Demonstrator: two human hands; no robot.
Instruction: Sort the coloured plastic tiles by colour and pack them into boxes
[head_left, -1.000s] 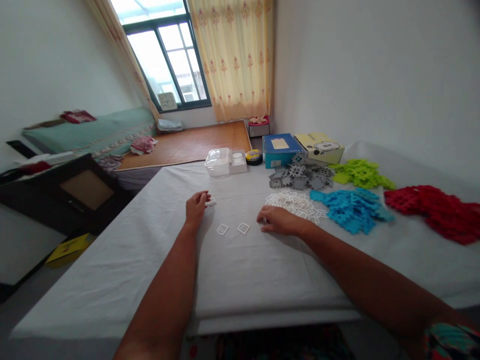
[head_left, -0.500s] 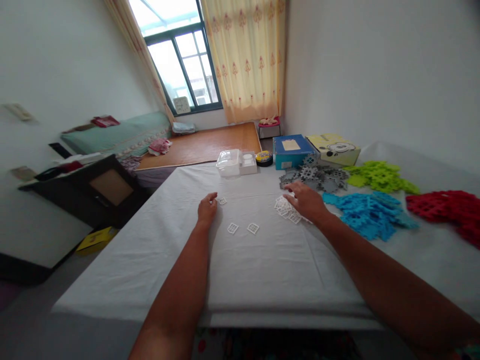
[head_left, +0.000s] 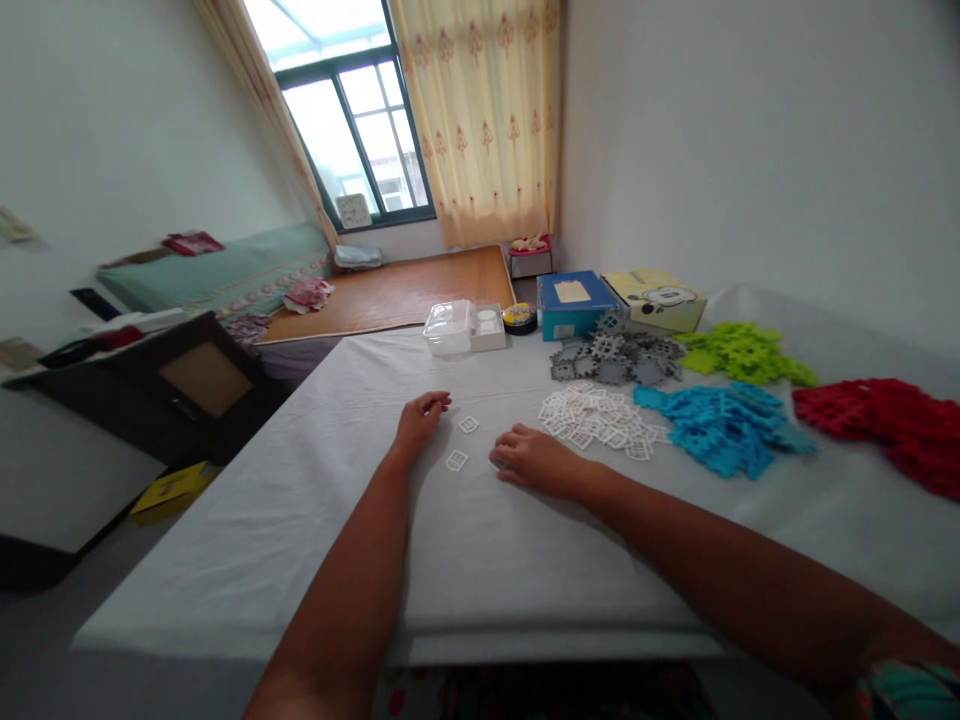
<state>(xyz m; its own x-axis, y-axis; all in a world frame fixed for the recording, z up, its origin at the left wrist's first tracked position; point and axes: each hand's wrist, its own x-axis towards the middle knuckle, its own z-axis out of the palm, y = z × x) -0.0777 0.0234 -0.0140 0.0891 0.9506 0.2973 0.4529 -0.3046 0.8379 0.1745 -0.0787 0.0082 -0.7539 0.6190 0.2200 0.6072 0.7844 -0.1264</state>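
My left hand [head_left: 424, 422] rests on the white cloth with its fingers curled together, and nothing shows in them. Right of it lies a small white lattice piece [head_left: 468, 424] shaped like a window frame, apart from the fingers. A second white lattice piece [head_left: 456, 460] is flat on the cloth just below. My right hand [head_left: 531, 458] is low over the cloth, fingers bent down and closed on a third white lattice piece, of which only an edge peeks out at the fingertips. Beyond this hand spreads a pile of white lattice pieces [head_left: 600, 415].
Piles of grey pieces [head_left: 615, 358], blue pieces [head_left: 724, 428], lime-green pieces [head_left: 750, 350] and red pieces [head_left: 885, 425] cover the table's right side. A clear plastic box [head_left: 448, 328], a round tin [head_left: 520, 319], a blue box [head_left: 574, 303] and a yellow box [head_left: 654, 300] stand behind.
My right hand has moved left and nearer from the white pile, onto a lattice piece. The piece beside my left fingers now lies farther right, apart from them. The view has shifted slightly.
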